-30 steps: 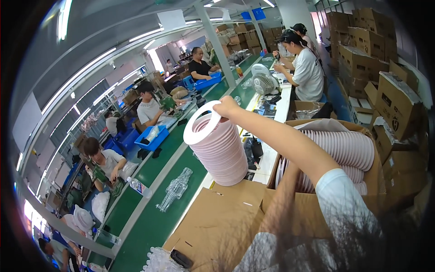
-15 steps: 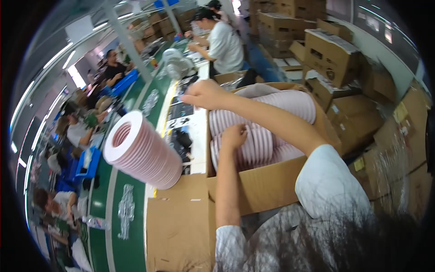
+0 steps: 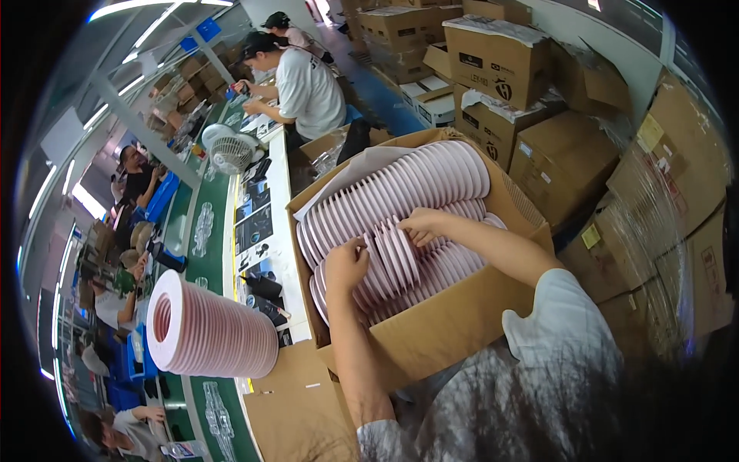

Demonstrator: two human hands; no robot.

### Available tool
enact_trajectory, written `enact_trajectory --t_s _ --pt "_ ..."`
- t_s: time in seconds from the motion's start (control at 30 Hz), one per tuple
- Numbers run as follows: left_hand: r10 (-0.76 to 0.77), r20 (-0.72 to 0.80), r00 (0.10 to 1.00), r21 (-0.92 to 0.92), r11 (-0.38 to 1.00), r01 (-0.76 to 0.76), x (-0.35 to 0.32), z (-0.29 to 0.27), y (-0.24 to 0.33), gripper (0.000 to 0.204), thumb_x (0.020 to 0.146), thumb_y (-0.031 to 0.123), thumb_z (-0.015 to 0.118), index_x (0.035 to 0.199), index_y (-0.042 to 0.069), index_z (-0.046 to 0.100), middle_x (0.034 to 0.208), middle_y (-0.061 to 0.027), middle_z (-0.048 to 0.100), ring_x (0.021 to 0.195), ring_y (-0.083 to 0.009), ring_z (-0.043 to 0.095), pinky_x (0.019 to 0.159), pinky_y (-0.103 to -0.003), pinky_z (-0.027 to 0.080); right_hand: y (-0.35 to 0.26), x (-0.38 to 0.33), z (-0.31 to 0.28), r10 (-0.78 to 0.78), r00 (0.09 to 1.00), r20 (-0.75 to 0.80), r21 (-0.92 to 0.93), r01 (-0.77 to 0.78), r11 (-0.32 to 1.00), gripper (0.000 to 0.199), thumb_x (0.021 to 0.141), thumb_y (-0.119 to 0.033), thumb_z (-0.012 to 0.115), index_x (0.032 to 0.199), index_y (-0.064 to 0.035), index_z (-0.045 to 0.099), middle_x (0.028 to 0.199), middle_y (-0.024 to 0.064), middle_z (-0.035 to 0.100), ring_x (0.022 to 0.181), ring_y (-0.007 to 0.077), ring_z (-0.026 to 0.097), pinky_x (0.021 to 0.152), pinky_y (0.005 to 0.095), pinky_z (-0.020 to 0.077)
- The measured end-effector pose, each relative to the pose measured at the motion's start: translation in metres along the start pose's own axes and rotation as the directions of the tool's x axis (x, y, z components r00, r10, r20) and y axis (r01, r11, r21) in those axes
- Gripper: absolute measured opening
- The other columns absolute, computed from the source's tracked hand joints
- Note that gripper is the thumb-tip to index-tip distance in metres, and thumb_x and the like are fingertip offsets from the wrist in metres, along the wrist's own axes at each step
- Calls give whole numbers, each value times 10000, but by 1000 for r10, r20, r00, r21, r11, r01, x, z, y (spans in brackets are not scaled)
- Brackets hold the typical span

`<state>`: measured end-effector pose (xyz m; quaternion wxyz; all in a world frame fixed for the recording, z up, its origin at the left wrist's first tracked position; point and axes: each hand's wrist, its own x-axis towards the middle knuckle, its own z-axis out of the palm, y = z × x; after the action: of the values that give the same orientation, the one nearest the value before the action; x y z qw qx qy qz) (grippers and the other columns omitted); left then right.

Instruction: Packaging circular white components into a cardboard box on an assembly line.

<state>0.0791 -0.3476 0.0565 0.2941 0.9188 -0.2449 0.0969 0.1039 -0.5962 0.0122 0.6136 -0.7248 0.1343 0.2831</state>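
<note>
An open cardboard box (image 3: 454, 327) in front of me holds rows of thin, pale pink rings (image 3: 400, 189) standing on edge. Above the near row, my left hand (image 3: 346, 266) has its fingers curled at the left edge of a small group of rings (image 3: 395, 258). My right hand (image 3: 423, 225) pinches the right side of that same group, which stands a little higher than its neighbours. Left of the box rises a tall, tilted stack of the same rings (image 3: 223, 331), its round centre hole facing up and left, with neither hand on it.
Along the green conveyor belt (image 3: 202, 266) runs a white worktop with black parts and a white fan (image 3: 231, 150). Beyond the box a co-worker in a white shirt (image 3: 312, 92) sits at the line. Stacked cartons (image 3: 500, 61) crowd the right side.
My right hand has come down from above the worktop into the box, onto the rings. My left hand has shifted slightly among them. The view has turned, bringing the box rows more fully into sight.
</note>
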Motion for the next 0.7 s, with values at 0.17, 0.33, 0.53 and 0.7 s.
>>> enact_trajectory --t_s 0.17,0.33,0.53,0.7 --pt "25 -40 999 -22 999 -26 6 5 1 160 786 137 624 877 28 698 709 -190 655 663 -340 658 637 -400 518 -7 4 -19 -172 978 -119 187 192 963 331 865 -257 592 964 56 627 874 170 645 729 252 640 601 350 549" --pt "17 -15 1000 -29 999 -17 2 1 -2 168 788 147 626 884 28 697 713 -189 657 667 -340 659 640 -397 521 -39 -46 -42 -493 798 -347 278 590 758 225 875 -205 543 866 -5 645 761 50 638 615 110 599 518 268 486" --pt "18 -22 1000 -45 999 -19 4 1 4 171 784 154 615 883 41 698 694 -181 652 662 -344 650 645 -409 514 -25 -42 -71 -574 678 -459 346 731 588 205 897 -185 558 930 -2 644 815 70 648 680 146 614 655 279 504" --pt "-18 -5 1000 -49 999 17 2 0 2 166 794 145 623 892 32 693 711 -181 655 652 -332 651 625 -388 508 -35 -69 -69 -720 561 -409 532 787 312 421 881 -193 601 1234 29 546 995 104 668 897 198 659 820 318 531"
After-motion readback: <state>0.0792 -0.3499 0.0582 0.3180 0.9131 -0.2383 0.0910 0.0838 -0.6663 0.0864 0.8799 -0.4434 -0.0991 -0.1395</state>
